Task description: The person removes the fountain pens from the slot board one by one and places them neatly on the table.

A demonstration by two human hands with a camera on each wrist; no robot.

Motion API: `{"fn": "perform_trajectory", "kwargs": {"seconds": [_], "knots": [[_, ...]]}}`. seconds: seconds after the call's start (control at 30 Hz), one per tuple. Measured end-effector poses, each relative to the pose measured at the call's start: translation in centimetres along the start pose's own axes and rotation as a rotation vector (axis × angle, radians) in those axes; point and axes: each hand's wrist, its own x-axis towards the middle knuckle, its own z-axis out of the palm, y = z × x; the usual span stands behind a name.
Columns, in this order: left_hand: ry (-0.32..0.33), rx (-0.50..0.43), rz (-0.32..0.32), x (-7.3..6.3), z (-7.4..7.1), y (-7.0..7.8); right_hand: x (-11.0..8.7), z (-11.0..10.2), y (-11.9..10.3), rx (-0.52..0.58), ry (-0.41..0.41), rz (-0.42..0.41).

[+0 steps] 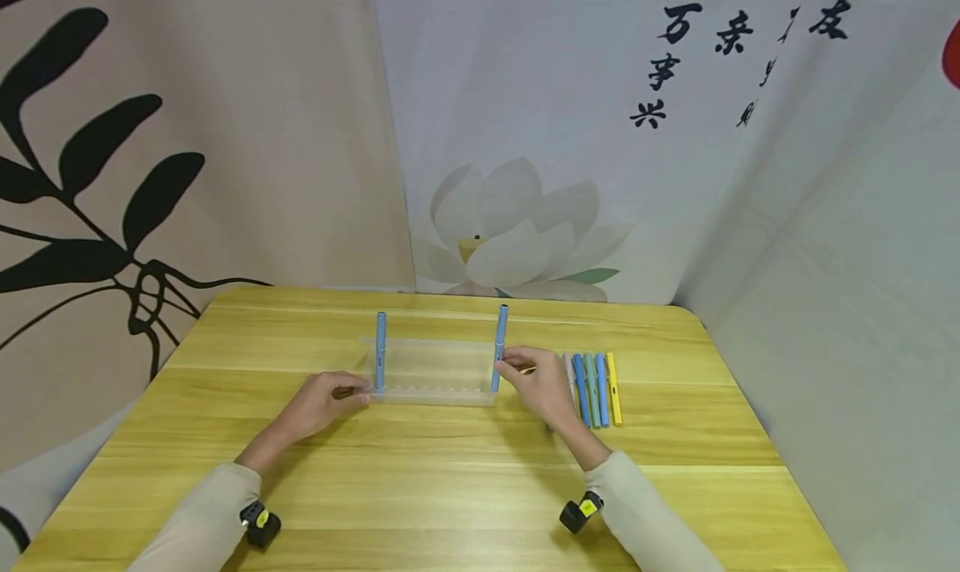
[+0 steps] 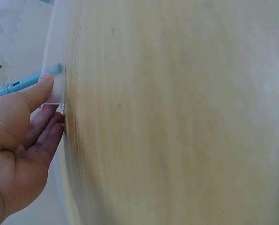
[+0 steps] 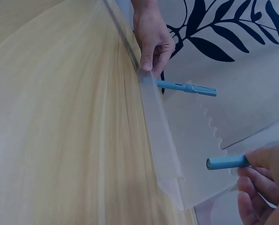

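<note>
A clear plastic pen rack (image 1: 435,398) with a scalloped edge stands on the table. In its left end a light blue pen (image 1: 381,347) is upright. My left hand (image 1: 327,403) grips the rack's front left corner, its thumb (image 2: 46,79) pressed to the clear strip. At the other end, my right hand (image 1: 538,384) pinches a second blue pen (image 1: 501,328), nearly upright with a slight tilt. In the right wrist view that pen's free end (image 3: 223,162) points toward the rack's front strip (image 3: 159,126), apart from it.
Right of the rack, several pens lie side by side on the wooden table (image 1: 420,489), among them a teal pen (image 1: 592,388) and a yellow pen (image 1: 614,388). My right forearm passes close by them. A printed curtain (image 1: 525,97) hangs behind the table.
</note>
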Motion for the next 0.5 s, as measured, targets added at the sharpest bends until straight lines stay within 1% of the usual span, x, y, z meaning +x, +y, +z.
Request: {"fn": "perform_trajectory", "kwargs": {"seconds": [0.13, 0.27, 0.5], "knots": [[-0.003, -0.003, 0.004, 0.0, 0.0, 0.1, -0.4, -0.7, 0.3, -0.004, 0.023, 0.001], [-0.004, -0.004, 0.008, 0.0, 0.0, 0.1, -0.7, -1.4, 0.9, 0.023, 0.039, 0.014], [0.0, 0.001, 0.016, 0.0, 0.0, 0.0, -1.2, -2.9, 1.9, -0.002, 0.062, 0.035]]}}
